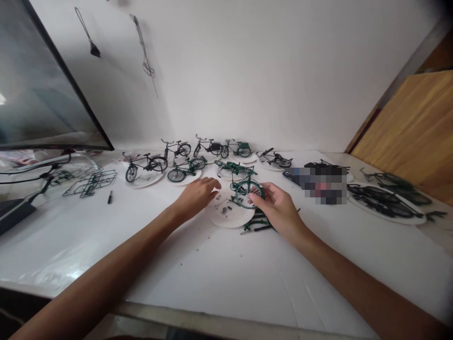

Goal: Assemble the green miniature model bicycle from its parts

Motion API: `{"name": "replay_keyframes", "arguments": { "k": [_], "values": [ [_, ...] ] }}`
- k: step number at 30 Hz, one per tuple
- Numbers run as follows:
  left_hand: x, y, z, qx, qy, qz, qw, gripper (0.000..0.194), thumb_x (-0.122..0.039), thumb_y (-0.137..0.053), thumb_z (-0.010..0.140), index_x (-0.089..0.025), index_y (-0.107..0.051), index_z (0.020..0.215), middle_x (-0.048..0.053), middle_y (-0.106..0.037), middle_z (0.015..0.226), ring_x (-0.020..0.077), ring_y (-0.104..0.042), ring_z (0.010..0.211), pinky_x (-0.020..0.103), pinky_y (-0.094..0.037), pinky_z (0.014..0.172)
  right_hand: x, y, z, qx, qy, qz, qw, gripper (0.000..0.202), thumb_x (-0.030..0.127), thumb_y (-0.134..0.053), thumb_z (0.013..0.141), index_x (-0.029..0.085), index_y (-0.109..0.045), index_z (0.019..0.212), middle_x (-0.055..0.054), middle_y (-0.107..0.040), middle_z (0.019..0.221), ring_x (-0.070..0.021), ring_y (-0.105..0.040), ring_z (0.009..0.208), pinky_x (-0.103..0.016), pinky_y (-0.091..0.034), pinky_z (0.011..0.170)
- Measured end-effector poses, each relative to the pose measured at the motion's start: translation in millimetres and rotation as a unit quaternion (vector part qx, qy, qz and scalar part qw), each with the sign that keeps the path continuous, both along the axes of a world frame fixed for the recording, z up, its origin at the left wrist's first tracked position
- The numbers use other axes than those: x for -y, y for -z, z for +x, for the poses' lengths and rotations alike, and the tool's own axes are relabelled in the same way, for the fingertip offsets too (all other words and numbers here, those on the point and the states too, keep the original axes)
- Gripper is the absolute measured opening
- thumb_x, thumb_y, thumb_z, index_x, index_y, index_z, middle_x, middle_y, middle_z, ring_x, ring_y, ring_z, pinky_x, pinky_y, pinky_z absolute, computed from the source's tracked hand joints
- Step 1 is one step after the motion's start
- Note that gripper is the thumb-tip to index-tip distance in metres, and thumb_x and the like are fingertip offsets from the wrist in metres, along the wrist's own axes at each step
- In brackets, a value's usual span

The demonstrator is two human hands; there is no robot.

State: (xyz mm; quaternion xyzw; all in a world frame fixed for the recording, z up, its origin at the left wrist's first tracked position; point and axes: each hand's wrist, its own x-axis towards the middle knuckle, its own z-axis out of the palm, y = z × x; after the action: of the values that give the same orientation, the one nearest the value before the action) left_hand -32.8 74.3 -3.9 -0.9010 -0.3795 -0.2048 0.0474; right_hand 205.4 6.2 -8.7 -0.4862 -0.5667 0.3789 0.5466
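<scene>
My right hand is closed on a green model bicycle, with the thumb across its spoked wheel. The bicycle is raised above a paper plate that has small dark and grey parts on it. My left hand hovers at the plate's left side, fingers lightly bent and thumb apart, with nothing visible in it. Beneath my right hand lie green frame pieces and a thin dark screwdriver-like tool, both partly hidden.
Several finished-looking model bicycles stand on paper plates along the wall. Green part frames and a short black tool lie left, near a monitor. At right, a plate holds black wheels. Tiny bits dot the table's front.
</scene>
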Motion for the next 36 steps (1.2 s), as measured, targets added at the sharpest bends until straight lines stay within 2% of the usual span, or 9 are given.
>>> {"name": "replay_keyframes", "arguments": {
  "k": [3, 7, 15, 19, 23, 25, 29, 32, 36],
  "values": [
    [-13, 2.7, 2, -0.044, 0.033, 0.023, 0.998, 0.025, -0.011, -0.049, 0.098, -0.015, -0.062, 0.119, 0.011, -0.071, 0.115, 0.0227, -0.066, 0.104, 0.038, -0.047, 0.092, -1, 0.4, -1, -0.002, -0.005, 0.000, 1.000, 0.032, 0.041, -0.076, 0.078, 0.019, -0.064, 0.098, -0.007, -0.073, 0.097, -0.0230, -0.068, 0.091, -0.036, -0.053, 0.082],
    [-22, 4.5, 5, -0.097, 0.091, 0.031, 0.991, 0.027, -0.010, -0.049, 0.098, -0.018, -0.064, 0.119, 0.009, -0.071, 0.120, 0.0213, -0.064, 0.113, 0.039, -0.041, 0.104, -1, 1.5, -1, -0.002, -0.009, -0.001, 1.000, 0.034, 0.040, -0.077, 0.079, 0.018, -0.064, 0.101, -0.008, -0.074, 0.100, -0.0236, -0.068, 0.095, -0.035, -0.053, 0.083],
    [-22, 6.0, 4, -0.099, 0.114, 0.045, 0.988, 0.026, -0.009, -0.044, 0.100, -0.015, -0.068, 0.110, 0.011, -0.073, 0.107, 0.0210, -0.067, 0.103, 0.044, -0.038, 0.109, 2, -1.2, -3, -0.032, -0.009, -0.014, 0.999, 0.031, 0.037, -0.078, 0.077, 0.018, -0.065, 0.099, -0.007, -0.074, 0.102, -0.0229, -0.068, 0.095, -0.036, -0.052, 0.086],
    [-17, 1.5, 0, -0.035, 0.097, 0.036, 0.994, 0.023, -0.013, -0.046, 0.101, -0.015, -0.068, 0.104, 0.010, -0.071, 0.104, 0.0200, -0.067, 0.094, 0.037, -0.049, 0.092, 2, -0.1, -2, -0.064, -0.008, -0.035, 0.997, 0.032, 0.037, -0.078, 0.078, 0.018, -0.066, 0.100, -0.007, -0.074, 0.101, -0.0230, -0.069, 0.095, -0.038, -0.056, 0.086],
    [5, -6.8, 2, 0.060, 0.079, 0.020, 0.995, 0.019, -0.018, -0.047, 0.103, -0.015, -0.065, 0.106, 0.010, -0.067, 0.107, 0.0155, -0.065, 0.087, 0.028, -0.053, 0.076, 2, 2.2, -2, -0.119, -0.042, -0.072, 0.989, 0.028, 0.038, -0.076, 0.081, 0.017, -0.068, 0.098, -0.009, -0.074, 0.104, -0.0239, -0.071, 0.096, -0.042, -0.060, 0.089],
    [20, -10.8, 9, 0.114, 0.079, 0.010, 0.990, 0.018, -0.022, -0.048, 0.103, -0.016, -0.065, 0.106, 0.009, -0.067, 0.104, 0.0148, -0.064, 0.087, 0.027, -0.053, 0.073, 2, 2.4, -3, -0.143, -0.066, -0.085, 0.984, 0.025, 0.039, -0.074, 0.083, 0.017, -0.070, 0.094, -0.010, -0.075, 0.105, -0.0249, -0.072, 0.099, -0.044, -0.059, 0.094],
    [46, -15.7, 31, 0.289, 0.109, -0.074, 0.948, 0.010, -0.019, -0.061, 0.096, -0.018, -0.071, 0.096, 0.005, -0.068, 0.094, 0.0143, -0.064, 0.084, 0.026, -0.053, 0.073, 4, 1.7, -5, -0.165, -0.090, -0.094, 0.978, 0.024, 0.039, -0.072, 0.084, 0.017, -0.072, 0.092, -0.010, -0.075, 0.102, -0.0246, -0.071, 0.103, -0.044, -0.058, 0.099],
    [56, -16.4, 41, 0.338, 0.098, -0.104, 0.930, 0.009, -0.015, -0.066, 0.092, -0.019, -0.073, 0.095, 0.003, -0.069, 0.090, 0.0131, -0.064, 0.082, 0.024, -0.052, 0.072, 5, 1.6, -8, -0.160, -0.087, -0.098, 0.978, 0.024, 0.037, -0.077, 0.081, 0.017, -0.073, 0.092, -0.009, -0.075, 0.104, -0.0233, -0.071, 0.102, -0.043, -0.057, 0.100],
    [60, -16.6, 44, 0.368, 0.085, -0.098, 0.921, 0.010, -0.012, -0.068, 0.090, -0.019, -0.074, 0.094, 0.002, -0.069, 0.087, 0.0136, -0.063, 0.080, 0.026, -0.052, 0.071, 8, 0.8, -11, -0.117, -0.084, -0.088, 0.986, 0.028, 0.040, -0.079, 0.079, 0.017, -0.074, 0.096, -0.007, -0.074, 0.103, -0.0229, -0.070, 0.099, -0.044, -0.058, 0.098]
  ]
}}
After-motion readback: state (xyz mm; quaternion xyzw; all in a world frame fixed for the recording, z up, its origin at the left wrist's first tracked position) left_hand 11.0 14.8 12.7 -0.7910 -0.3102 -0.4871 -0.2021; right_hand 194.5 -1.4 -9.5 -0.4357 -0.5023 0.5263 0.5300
